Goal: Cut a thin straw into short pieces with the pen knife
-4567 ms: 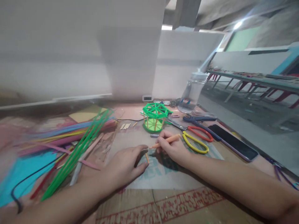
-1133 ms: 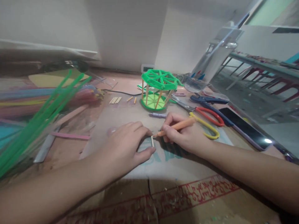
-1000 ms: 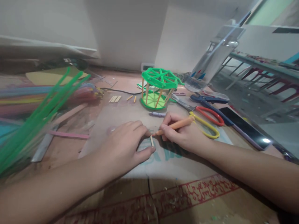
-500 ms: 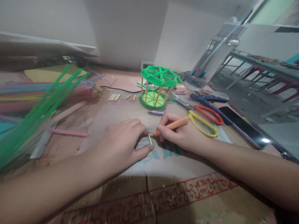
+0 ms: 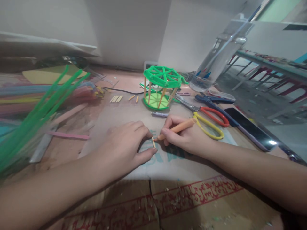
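Between the thumb and index finger of my left hand (image 5: 130,143) a short pale wooden stick (image 5: 153,142) is held by its two ends on the white sheet (image 5: 100,127). My right hand (image 5: 178,132) grips an orange marker (image 5: 183,126), its tip at or very near the stick's right side. Beyond my hands stands a green round frame (image 5: 163,88) with upright orange sticks joining its top and base. Several cut pale sticks (image 5: 116,99) lie in a row to its left, beside two orange sticks (image 5: 134,98). A pale purple pen (image 5: 159,114) lies just before the frame.
Scissors (image 5: 208,123) with red and yellow handles, blue-handled pliers (image 5: 213,99) and a phone (image 5: 249,127) lie at right. A clear bottle (image 5: 213,60) stands behind them. Green pipe cleaners (image 5: 45,118) and a metal ruler (image 5: 43,148) are at left.
The stick's right side looks more orange than before. Both hands hold nearly the same place; the whole view has shifted slightly.
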`<state>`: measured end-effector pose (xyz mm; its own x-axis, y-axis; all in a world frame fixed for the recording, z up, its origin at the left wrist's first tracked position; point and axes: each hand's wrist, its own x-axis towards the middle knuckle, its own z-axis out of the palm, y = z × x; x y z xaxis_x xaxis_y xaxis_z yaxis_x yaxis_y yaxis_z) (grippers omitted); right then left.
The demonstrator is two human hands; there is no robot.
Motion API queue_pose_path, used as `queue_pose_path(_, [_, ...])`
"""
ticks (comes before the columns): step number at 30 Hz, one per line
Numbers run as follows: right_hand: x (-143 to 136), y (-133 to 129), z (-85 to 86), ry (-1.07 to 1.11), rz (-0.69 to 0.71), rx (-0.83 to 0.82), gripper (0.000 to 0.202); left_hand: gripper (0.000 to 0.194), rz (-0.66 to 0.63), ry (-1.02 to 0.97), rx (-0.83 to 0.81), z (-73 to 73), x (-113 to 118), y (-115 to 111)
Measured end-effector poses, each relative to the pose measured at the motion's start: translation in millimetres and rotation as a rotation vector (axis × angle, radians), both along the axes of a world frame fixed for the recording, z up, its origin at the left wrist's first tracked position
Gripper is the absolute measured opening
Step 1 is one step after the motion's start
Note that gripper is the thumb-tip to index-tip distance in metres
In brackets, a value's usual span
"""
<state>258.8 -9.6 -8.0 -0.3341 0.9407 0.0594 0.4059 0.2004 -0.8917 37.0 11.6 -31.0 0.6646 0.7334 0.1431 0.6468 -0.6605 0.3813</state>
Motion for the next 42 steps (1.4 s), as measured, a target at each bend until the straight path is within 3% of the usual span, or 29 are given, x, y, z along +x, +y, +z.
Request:
queue_pose_path(14, [3, -1, 3.2, 0.009, 0.137, -0.024, 0.019, 0.023, -0.03, 0.099, 0.011, 10.9, 0, -7])
queue_pose_path(21, [2, -2, 0.9, -0.034, 0.044, 0.031, 0.019, 0.023, -0.051, 0.068, 0.049, 7.4, -2, -5])
queue_pose_path(35, [2, -1, 1.2, -0.018, 0.06, 0.026, 0.02, 0.017, -0.079, -0.018, 0.125, -0.1, -4, -7])
queue_pose_path(42, [2, -1, 3.0, 0.01, 0.193, -0.027, 0.018, 0.02, -0.04, 0.017, 0.046, 4.8, -1, -8])
